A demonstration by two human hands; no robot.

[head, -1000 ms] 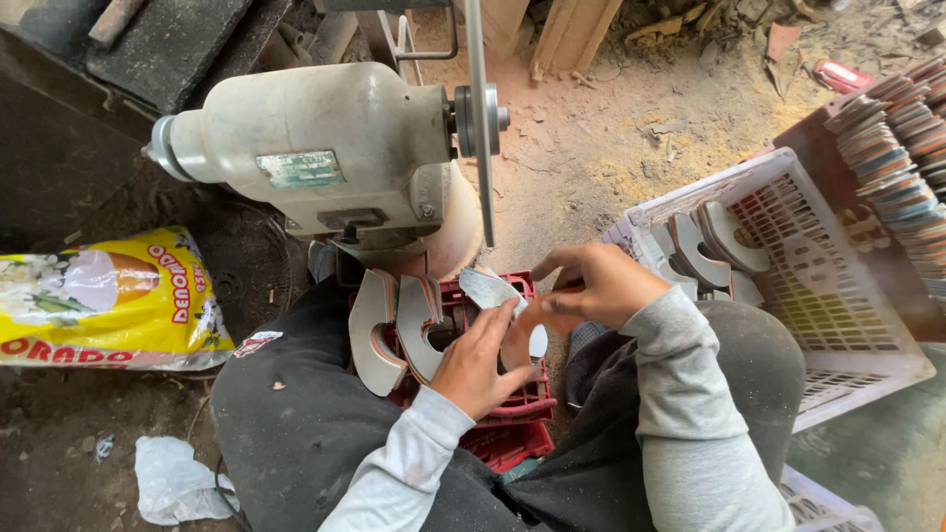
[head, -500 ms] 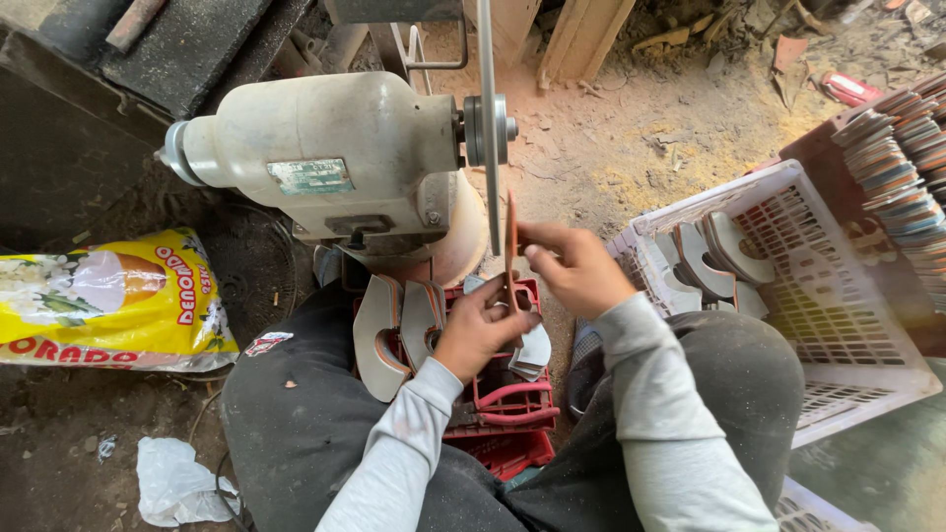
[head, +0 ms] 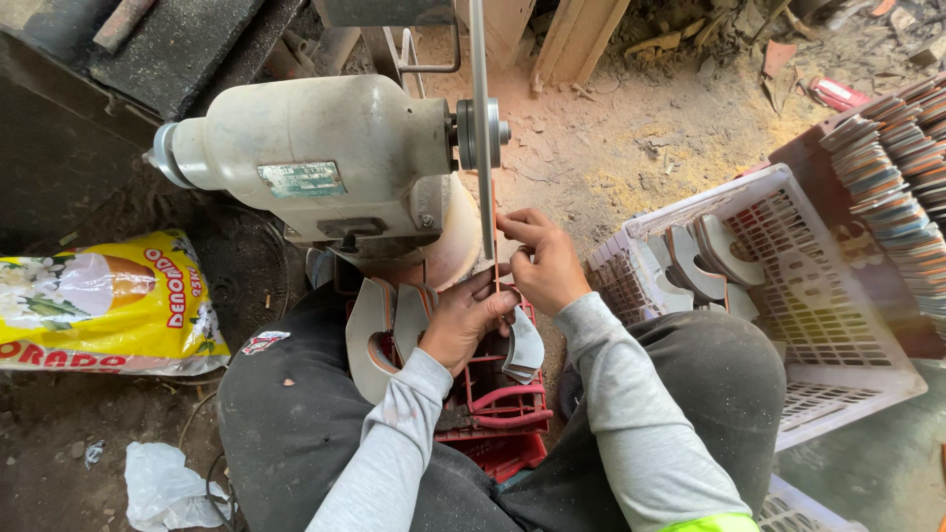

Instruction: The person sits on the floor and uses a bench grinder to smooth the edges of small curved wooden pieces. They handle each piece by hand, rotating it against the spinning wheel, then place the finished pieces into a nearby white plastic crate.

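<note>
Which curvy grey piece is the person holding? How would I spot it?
Find the big cream-coloured motor with the thin upright belt at its end. Just below it, the left hand and right hand meet on one curved grey piece. Unlike the similar pieces standing in the red crate, it is lifted in the hands.

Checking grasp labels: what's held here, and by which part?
Both hands grip one curved grey sole piece. The left hand holds its upper edge from the side, the right hand pinches its top end against the sanding belt; its lower end hangs free.
</note>
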